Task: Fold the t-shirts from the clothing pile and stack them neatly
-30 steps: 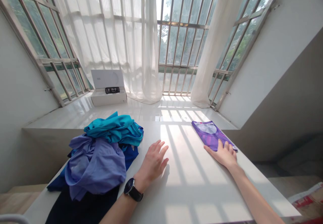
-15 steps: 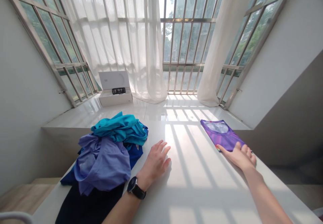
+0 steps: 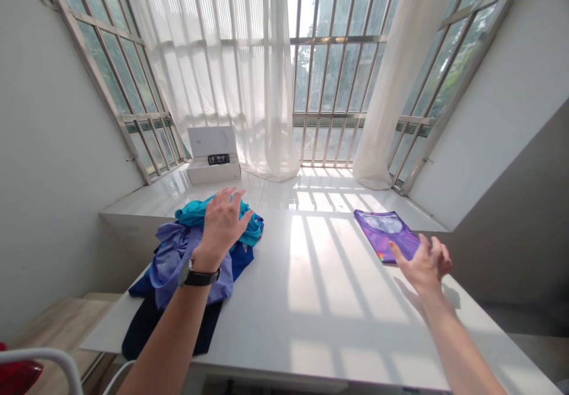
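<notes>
My left hand [image 3: 223, 224], with a dark watch on its wrist, is over a loose heap of clothes on the left of the white table [image 3: 275, 312]. Its fingers are spread above a crumpled teal garment [image 3: 191, 212]; whether they touch it I cannot tell. A lavender garment [image 3: 169, 261] lies nearer in the heap, with dark blue and black cloth beneath. On the right, my right hand [image 3: 424, 264] hovers with parted fingers by the near edge of a neatly folded purple shirt [image 3: 389, 238]. Nothing is in that hand, and its shadow falls on the table.
At the back left, an open white box [image 3: 213, 172] with a small dark device stands on the window ledge. White curtains [image 3: 249, 75] hang before the barred window. A white curved tube [image 3: 48, 354] and something red [image 3: 20, 372] show at the lower left.
My left hand has moved left and away from me, from the bare table onto the clothes heap. My right hand has lifted off the folded purple shirt. The view has shifted slightly.
</notes>
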`<state>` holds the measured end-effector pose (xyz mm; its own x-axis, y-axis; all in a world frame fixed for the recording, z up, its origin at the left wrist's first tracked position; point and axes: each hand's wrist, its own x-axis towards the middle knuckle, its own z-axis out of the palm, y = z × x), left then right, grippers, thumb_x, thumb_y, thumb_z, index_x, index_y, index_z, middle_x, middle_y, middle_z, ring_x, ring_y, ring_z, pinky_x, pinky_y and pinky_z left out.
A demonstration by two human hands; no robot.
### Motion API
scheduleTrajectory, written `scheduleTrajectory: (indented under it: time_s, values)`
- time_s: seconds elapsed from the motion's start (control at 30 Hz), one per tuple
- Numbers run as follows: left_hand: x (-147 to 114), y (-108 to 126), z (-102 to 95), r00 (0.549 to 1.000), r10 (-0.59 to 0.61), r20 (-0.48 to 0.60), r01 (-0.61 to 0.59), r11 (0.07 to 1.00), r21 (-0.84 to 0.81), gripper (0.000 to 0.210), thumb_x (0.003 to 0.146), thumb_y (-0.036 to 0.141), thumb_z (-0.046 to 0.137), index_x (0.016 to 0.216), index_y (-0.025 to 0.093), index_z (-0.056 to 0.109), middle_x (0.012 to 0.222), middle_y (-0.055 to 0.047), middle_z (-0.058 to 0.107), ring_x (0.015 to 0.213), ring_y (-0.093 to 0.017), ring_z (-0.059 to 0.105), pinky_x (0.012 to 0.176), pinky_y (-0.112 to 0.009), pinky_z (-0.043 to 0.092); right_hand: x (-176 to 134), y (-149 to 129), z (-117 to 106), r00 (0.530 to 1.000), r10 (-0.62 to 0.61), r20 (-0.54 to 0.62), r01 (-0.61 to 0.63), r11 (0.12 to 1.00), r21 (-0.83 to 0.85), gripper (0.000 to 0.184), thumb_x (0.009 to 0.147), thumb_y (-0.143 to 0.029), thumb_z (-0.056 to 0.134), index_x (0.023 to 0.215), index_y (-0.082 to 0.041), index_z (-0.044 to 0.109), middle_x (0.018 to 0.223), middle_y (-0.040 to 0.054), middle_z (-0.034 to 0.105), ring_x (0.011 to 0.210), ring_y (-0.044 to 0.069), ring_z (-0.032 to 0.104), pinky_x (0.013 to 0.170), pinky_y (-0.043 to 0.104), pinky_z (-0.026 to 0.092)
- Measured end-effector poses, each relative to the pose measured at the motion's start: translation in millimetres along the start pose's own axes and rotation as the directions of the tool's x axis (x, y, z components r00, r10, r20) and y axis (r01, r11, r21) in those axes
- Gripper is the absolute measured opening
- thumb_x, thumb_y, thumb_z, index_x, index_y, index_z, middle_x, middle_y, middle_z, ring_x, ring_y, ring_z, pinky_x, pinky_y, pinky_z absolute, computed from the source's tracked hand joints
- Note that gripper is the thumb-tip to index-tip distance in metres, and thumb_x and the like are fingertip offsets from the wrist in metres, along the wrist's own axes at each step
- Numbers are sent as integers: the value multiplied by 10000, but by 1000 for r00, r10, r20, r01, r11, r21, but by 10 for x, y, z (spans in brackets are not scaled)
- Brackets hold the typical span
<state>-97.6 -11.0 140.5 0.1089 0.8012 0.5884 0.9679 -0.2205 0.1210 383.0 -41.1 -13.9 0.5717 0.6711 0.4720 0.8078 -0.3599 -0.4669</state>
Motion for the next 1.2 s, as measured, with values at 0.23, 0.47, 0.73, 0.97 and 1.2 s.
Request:
scheduleTrajectory:
  time_s: [0.23, 0.47, 0.73, 0.97, 1.2]
  values:
    - [121, 108, -40, 931, -63, 358, 6, 987, 158, 139, 960, 212, 548, 993, 179, 678, 897, -122, 734, 881, -312, 710, 805, -383, 505, -324, -911, -76, 927, -367, 84, 292, 842, 453, 590, 903, -616, 487, 1321, -204, 548, 1427, 194, 555, 1381, 349, 460, 1187, 549, 315]
    - [-185, 1187, 18, 897, 420, 140, -174, 624, -762, 199, 1034, 305, 421, 1014, 222, 600, 744, 5, 603, 646, -161, 529, 628, -262, 383, -969, -1875, 61, 660, -638, 396, -131, 421, 898, 551, 729, -561, 803, 1150, -222, 694, 1111, 100, 736, 1032, 328, 669, 873, 455, 576]
    - [-184, 582, 992, 942, 139, 306, 207, 476, -854, 372, 1005, 519, 404, 880, 211, 572, 796, -33, 626, 722, -187, 590, 666, -298, 475, -726, -1693, -87, 521, -526, 672, -644, 275, 714, 421, 721, -555, 823, 902, -180, 757, 780, 39, 749, 725, 249, 693, 701, 381, 569]
    - [-515, 489, 1199, 705, 459, 540, 406, 363, -839, 682, 873, 702, 616, 1314, 184, 576, 1221, -144, 659, 1088, -284, 657, 923, -395, 518, -652, -1650, -159, 531, -294, 795, -817, 73, 572, 461, 729, -560, 803, 1038, -219, 763, 911, 81, 798, 971, 348, 739, 911, 515, 575]
    - [-608, 691, 1049, 694, 535, 483, 398, 274, -875, 504, 864, 630, 686, 1052, 162, 671, 991, -78, 713, 889, -229, 659, 773, -313, 521, -868, -1721, -92, 455, -425, 783, -824, 134, 551, 302, 731, -398, 817, 988, -253, 753, 873, 49, 790, 825, 296, 743, 774, 432, 598]
